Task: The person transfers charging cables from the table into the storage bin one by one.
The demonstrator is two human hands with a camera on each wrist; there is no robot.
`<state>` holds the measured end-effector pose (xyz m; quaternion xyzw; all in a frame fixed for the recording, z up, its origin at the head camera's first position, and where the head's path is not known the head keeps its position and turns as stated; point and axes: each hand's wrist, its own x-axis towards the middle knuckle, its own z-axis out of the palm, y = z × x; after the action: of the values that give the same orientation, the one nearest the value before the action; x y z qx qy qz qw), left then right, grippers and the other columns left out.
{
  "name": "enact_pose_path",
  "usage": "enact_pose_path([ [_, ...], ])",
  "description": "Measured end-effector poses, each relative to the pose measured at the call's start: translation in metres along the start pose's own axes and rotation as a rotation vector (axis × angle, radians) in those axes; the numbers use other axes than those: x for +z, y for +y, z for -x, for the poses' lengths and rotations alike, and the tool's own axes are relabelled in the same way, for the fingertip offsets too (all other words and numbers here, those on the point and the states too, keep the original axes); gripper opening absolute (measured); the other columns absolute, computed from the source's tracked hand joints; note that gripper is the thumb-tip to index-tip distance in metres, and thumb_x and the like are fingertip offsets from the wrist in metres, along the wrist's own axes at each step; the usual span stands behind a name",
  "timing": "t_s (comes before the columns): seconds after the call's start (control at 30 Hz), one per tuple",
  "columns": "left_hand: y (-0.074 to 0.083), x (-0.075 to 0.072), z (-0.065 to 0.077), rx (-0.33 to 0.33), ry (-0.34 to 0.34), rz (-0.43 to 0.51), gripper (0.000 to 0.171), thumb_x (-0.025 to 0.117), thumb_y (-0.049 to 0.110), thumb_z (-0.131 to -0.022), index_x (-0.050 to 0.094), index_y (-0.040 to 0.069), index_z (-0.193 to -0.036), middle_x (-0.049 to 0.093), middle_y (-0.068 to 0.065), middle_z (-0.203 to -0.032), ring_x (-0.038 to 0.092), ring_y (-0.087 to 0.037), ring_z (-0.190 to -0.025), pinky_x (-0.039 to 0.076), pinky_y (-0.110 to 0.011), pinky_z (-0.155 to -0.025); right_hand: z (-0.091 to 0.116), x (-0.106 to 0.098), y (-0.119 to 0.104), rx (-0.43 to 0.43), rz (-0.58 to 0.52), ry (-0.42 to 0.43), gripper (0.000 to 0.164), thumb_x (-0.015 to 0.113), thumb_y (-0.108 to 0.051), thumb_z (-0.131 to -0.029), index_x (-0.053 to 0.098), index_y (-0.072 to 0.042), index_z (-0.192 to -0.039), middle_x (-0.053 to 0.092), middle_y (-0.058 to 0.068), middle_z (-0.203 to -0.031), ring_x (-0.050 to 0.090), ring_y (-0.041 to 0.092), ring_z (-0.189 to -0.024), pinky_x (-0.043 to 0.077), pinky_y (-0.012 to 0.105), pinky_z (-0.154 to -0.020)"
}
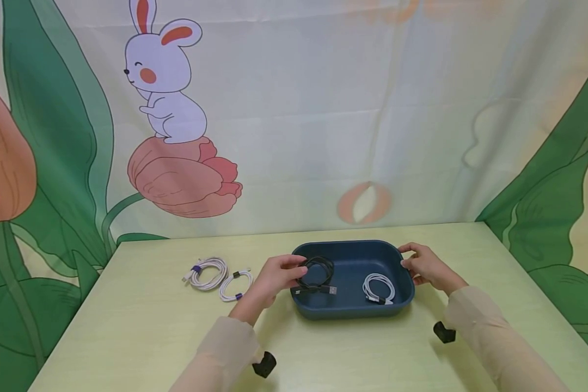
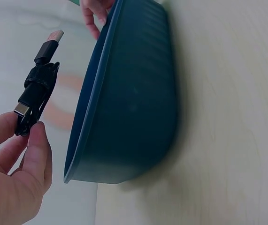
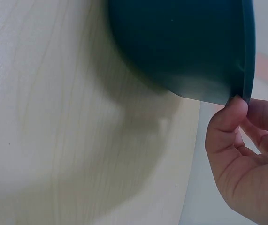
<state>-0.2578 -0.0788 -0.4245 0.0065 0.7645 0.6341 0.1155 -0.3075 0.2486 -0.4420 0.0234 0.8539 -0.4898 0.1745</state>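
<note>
My left hand (image 1: 280,276) pinches a coiled black USB cable (image 1: 318,275) over the left end of a dark blue bin (image 1: 355,313). In the left wrist view the black cable (image 2: 39,84) stands up from the fingertips, a USB plug at its top and a smaller metal plug lower down, above the level of the bin's rim (image 2: 94,101). With thumb and fingers my right hand (image 1: 428,267) grips the bin's right rim; the right wrist view shows the thumb against the wall (image 3: 209,89) near the rim. Inside the bin, towards the right, lies a coiled white cable (image 1: 379,288).
Left of the bin, two more coiled white cables lie on the table: a thicker one (image 1: 208,274) with a purple tie and a thinner one (image 1: 236,285). Behind the light wood table (image 1: 142,326) hangs a printed curtain (image 1: 294,136) with a rabbit and flowers.
</note>
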Motion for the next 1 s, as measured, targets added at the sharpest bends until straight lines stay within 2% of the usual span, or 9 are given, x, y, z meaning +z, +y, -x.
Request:
enact_pose_path([
  [0.13,-0.001,0.003,-0.002,0.002,-0.019,0.002,0.033,0.059,0.011,-0.084,0.056,0.002,-0.115,0.056,-0.006,-0.092,0.057,-0.016,-0.078,0.052,-0.029,-0.075,0.000,0.000,0.000,0.003,0.002,0.001,0.040,0.042,-0.007,-0.090,0.033,-0.003,-0.128,0.049,0.010,-0.085,0.047,0.016,-0.057,0.044,0.024,-0.050],
  [0.33,-0.001,0.008,-0.005,0.003,-0.040,0.001,0.034,0.057,0.010,-0.085,0.054,-0.001,-0.117,0.056,-0.010,-0.098,0.057,-0.012,-0.077,0.051,-0.031,-0.077,-0.001,0.000,0.000,0.006,0.002,0.005,0.040,0.043,-0.007,-0.090,0.034,-0.004,-0.128,0.049,0.010,-0.085,0.048,0.016,-0.057,0.044,0.024,-0.049],
  [0.5,0.000,0.014,-0.006,0.014,-0.032,0.013,0.034,0.058,0.010,-0.084,0.055,0.000,-0.116,0.058,-0.011,-0.098,0.057,-0.010,-0.075,0.052,-0.031,-0.077,-0.001,0.000,0.000,0.006,-0.001,0.002,0.040,0.043,-0.007,-0.090,0.033,-0.003,-0.128,0.050,0.010,-0.084,0.048,0.016,-0.056,0.044,0.024,-0.049],
  [0.8,-0.003,0.028,-0.008,0.013,-0.005,-0.003,0.033,0.059,0.013,-0.084,0.057,0.002,-0.115,0.058,-0.011,-0.099,0.060,-0.021,-0.084,0.052,-0.028,-0.074,0.000,0.000,0.000,-0.002,-0.006,-0.006,0.040,0.043,-0.007,-0.090,0.033,-0.003,-0.128,0.049,0.008,-0.081,0.047,0.015,-0.056,0.044,0.024,-0.049],
  [1.0,-0.001,0.033,-0.006,0.025,-0.007,-0.021,0.032,0.059,0.012,-0.084,0.058,0.002,-0.114,0.059,-0.012,-0.100,0.060,-0.021,-0.083,0.052,-0.029,-0.074,0.000,-0.001,0.000,-0.007,-0.009,-0.006,0.040,0.043,-0.006,-0.089,0.033,-0.003,-0.128,0.049,0.008,-0.082,0.047,0.015,-0.056,0.044,0.024,-0.049],
])
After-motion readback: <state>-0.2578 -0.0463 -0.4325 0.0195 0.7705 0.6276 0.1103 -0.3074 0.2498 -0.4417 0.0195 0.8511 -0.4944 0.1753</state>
